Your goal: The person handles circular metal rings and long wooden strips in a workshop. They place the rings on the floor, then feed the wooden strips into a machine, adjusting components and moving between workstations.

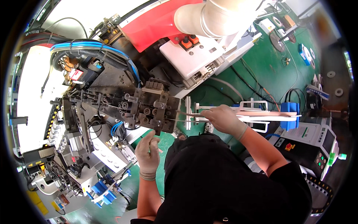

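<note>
My gloved right hand (223, 118) is closed over a thin, flat strip (189, 114) that runs left into a dark metal block with rollers (158, 112). Its fingers bend down over the strip, so the exact grip is partly hidden. Just below the front edge of that block hovers my gloved left hand (148, 152). Its forefinger points up toward the block, the thumb stands apart, and nothing shows in it. On the right, a white guide rack (257, 118) carries the strip's line toward a blue holder (290, 116).
A red cover (151, 26) and a wide pale duct (209, 18) rise beyond the block. Blue and black hoses (93, 46) arch over the machine at left. A control box with buttons (307, 149) stands at right. Cables (257, 82) lie across the green floor.
</note>
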The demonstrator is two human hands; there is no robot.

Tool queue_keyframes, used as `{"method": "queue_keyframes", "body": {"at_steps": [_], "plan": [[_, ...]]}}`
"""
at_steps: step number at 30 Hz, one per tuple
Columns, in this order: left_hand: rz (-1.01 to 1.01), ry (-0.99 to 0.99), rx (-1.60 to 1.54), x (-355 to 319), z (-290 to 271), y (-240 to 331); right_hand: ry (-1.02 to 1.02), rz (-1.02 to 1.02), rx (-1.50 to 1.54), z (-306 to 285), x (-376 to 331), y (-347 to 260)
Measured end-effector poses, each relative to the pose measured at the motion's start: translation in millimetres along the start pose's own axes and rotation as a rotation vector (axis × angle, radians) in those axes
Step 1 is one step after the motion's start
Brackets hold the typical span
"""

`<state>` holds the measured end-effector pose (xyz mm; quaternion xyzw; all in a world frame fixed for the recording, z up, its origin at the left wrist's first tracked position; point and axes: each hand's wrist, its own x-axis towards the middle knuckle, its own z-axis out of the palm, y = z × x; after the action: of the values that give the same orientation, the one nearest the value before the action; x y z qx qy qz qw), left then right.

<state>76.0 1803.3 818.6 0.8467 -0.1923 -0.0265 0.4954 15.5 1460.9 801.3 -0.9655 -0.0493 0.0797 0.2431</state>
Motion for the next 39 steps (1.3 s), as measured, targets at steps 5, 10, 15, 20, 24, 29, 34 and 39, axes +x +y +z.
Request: {"method": "queue_keyframes", "body": {"at_steps": [5,10,15,20,24,29,34,39], "plan": [[-0.031,-0.092,-0.043,-7,-12,-10,-0.068,-0.030,-0.125,23,36,-1],[-0.146,-0.462,-0.361,13,26,16,-0.001,-0.031,-0.126,54,75,-23],[-0.188,-0.669,-0.435,34,78,5,0.072,0.038,-0.082,60,75,-29],[-0.236,-0.493,-0.433,37,113,-9,0.175,-0.003,-0.113,60,67,-27],[-0.334,-0.479,-0.292,43,110,-13,0.130,0.026,-0.009,57,78,-43],[-0.451,-0.502,-0.328,57,99,-1,-0.058,0.131,0.167,52,75,-30],[-0.518,-0.487,-0.429,54,100,1,-0.176,0.141,0.126,43,23,47],[-0.496,-0.448,-0.415,52,102,2,-0.050,0.096,0.064,24,4,70]]}}
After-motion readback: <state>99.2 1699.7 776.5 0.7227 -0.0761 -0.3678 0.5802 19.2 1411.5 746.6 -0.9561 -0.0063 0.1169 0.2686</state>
